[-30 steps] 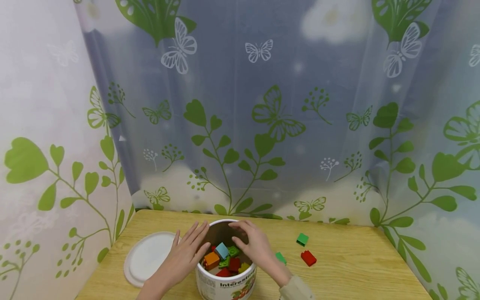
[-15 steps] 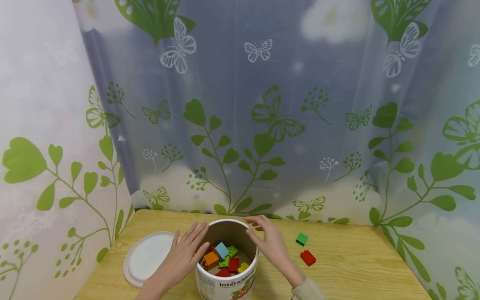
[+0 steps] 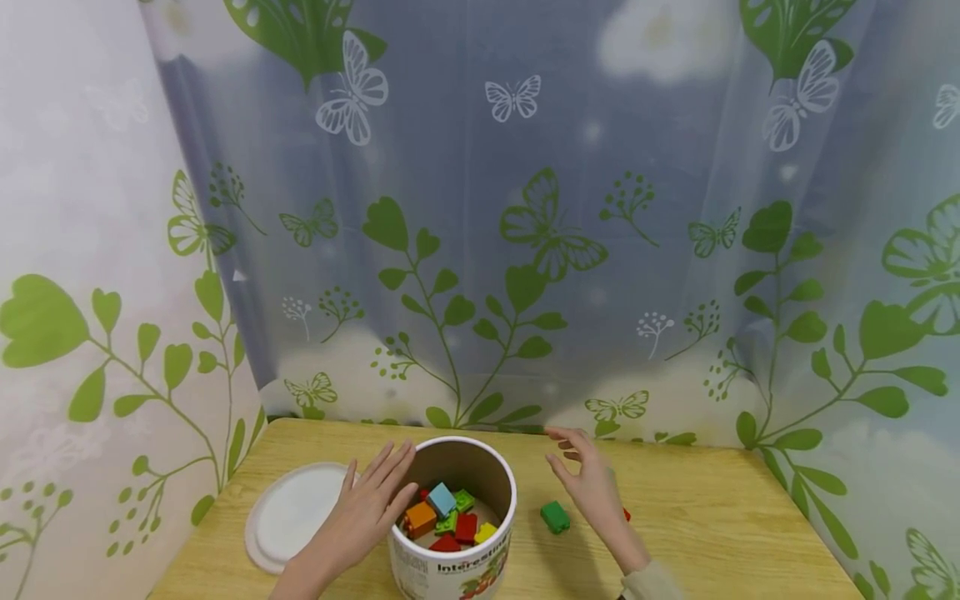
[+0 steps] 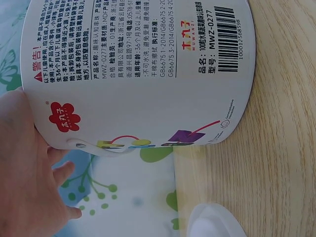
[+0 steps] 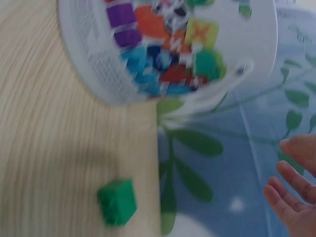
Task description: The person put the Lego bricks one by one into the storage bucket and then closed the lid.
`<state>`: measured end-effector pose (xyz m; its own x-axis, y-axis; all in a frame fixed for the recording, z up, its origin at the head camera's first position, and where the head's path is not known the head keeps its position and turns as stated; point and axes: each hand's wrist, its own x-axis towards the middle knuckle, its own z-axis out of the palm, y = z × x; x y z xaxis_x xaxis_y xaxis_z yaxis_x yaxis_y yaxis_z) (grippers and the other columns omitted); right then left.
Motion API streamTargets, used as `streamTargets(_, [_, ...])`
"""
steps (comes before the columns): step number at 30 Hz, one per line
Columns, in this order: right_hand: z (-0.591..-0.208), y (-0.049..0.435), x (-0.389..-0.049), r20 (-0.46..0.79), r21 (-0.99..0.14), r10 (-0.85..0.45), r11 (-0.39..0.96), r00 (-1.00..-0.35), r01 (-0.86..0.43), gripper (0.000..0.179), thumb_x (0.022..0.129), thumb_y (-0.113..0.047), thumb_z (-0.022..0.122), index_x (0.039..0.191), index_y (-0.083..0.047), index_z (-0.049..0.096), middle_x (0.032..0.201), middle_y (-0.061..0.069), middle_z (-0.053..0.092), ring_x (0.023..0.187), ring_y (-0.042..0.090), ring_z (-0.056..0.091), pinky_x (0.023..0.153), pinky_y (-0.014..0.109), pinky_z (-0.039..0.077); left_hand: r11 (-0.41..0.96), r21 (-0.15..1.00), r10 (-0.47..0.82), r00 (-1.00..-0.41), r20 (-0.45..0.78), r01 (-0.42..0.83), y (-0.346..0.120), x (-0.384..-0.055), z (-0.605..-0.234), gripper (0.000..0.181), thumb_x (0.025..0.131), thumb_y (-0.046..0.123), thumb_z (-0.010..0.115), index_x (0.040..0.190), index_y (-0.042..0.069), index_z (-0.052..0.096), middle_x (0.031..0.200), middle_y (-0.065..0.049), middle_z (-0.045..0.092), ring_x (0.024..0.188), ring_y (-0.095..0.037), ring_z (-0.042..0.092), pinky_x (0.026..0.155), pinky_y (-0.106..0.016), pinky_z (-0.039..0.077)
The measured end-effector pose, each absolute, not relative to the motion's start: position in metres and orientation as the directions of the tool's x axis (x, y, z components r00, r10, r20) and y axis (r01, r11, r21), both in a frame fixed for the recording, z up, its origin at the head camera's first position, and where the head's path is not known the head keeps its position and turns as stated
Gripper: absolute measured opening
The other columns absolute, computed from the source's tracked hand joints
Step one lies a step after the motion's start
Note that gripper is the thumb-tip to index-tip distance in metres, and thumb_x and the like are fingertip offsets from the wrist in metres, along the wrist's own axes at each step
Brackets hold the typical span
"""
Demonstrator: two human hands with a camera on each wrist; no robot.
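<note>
My left hand lies flat on the "Interesting" tub; my right hand hovers spread, empty, beside the green block

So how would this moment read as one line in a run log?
left hand: open, resting on tub rim | right hand: open, holding nothing, above table | green block: on table beside tub

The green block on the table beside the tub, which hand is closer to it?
Right. The right hand hovers open just beside the green block, not touching it. The left hand rests against the tub, on its far side from the block.
</note>
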<state>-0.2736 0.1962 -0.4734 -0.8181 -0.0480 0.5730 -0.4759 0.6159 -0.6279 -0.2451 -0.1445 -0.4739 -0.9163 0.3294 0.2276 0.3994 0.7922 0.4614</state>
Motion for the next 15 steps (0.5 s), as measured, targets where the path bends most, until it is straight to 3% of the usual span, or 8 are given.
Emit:
streamTargets(6, [-0.489, 0.227, -0.276, 0.546, -0.626, 0.010, 0.670, -0.838, -0.400, 0.040, 0.088, -0.002, 0.077, 0.128, -0.004, 0.067, 0.116, 0.015, 0.068, 0.102, 0.037, 0.066, 0.085, 0.048, 0.058, 0.792, 0.463, 0.331, -0.917, 0.223, 0.398, -0.145, -0.246, -0.474, 0.061, 0.108, 0.049, 0.040, 0.161, 0.019, 0.033, 0.166, 0.001, 0.029, 0.154, -0.029, 0.022, 0.118, -0.070, 0.001])
streamTargets(15, [-0.509, 0.265, -0.274, 0.395, -0.626, 0.032, 0.740, -0.918, -0.244, 0.046, 0.088, -0.003, 0.078, 0.131, 0.002, 0.063, 0.118, 0.020, 0.064, 0.103, 0.039, 0.064, 0.087, 0.051, 0.056, 0.794, 0.462, 0.335, -0.918, 0.213, 0.397, -0.145, -0.245, -0.473, 0.062, 0.108, 0.052, 0.039, 0.161, 0.021, 0.031, 0.166, 0.002, 0.028, 0.155, -0.028, 0.021, 0.118, -0.071, 0.000])
